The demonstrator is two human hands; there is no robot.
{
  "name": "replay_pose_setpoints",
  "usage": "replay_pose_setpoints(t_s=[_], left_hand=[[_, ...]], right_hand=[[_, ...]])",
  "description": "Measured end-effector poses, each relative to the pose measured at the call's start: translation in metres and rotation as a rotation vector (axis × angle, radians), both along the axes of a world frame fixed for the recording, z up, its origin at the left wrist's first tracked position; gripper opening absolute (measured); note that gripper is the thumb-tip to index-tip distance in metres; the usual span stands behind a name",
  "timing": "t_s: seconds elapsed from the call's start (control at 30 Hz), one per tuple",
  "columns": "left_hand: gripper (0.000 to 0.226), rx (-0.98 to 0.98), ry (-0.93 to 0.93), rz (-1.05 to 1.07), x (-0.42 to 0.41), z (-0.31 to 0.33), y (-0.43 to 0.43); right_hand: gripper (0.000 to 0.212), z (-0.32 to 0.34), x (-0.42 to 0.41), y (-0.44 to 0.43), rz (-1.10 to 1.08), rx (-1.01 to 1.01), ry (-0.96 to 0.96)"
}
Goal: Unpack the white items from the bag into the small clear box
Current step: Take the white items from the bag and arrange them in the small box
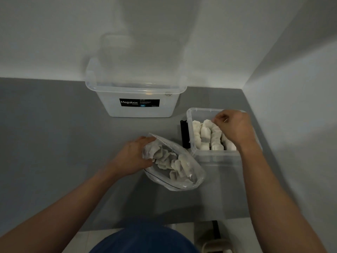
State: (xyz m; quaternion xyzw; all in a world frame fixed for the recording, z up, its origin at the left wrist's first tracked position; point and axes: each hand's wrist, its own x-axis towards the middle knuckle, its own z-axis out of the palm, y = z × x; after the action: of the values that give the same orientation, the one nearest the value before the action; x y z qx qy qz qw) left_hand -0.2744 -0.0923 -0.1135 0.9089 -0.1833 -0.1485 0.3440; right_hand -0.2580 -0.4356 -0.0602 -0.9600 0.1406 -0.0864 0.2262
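A clear plastic bag (189, 181) lies open on the grey table, with several white packets (179, 166) inside. My left hand (135, 156) grips the bag's left rim together with a bunched white packet. To the right stands the small clear box (215, 157), holding several white packets (205, 133) set upright in rows. My right hand (235, 126) is over the box's far end, its fingertips pinching the top of a white packet there.
A large clear Megabox tub (138, 99) stands against the back wall. A black object (184, 134) sits against the small box's left side. White walls close in behind and on the right. The table's front edge (164, 224) is near my body.
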Motion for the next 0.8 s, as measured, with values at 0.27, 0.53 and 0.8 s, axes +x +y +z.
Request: replay_pose_setpoints(t_s=[0.27,0.53,0.8], left_hand=[[0.071,-0.065,-0.036,-0.086,-0.003,0.003,0.007],[0.073,0.014,-0.099,-0.215,-0.002,0.007,0.014],[0.08,0.026,-0.106,-0.246,-0.009,0.014,0.028]], right_hand=[[0.007,0.027,-0.093,0.118,0.207,0.525,-0.149],[0.023,-0.068,-0.075,0.155,0.195,-0.177,0.276],[0.018,-0.074,-0.057,0.186,0.149,-0.212,0.298]])
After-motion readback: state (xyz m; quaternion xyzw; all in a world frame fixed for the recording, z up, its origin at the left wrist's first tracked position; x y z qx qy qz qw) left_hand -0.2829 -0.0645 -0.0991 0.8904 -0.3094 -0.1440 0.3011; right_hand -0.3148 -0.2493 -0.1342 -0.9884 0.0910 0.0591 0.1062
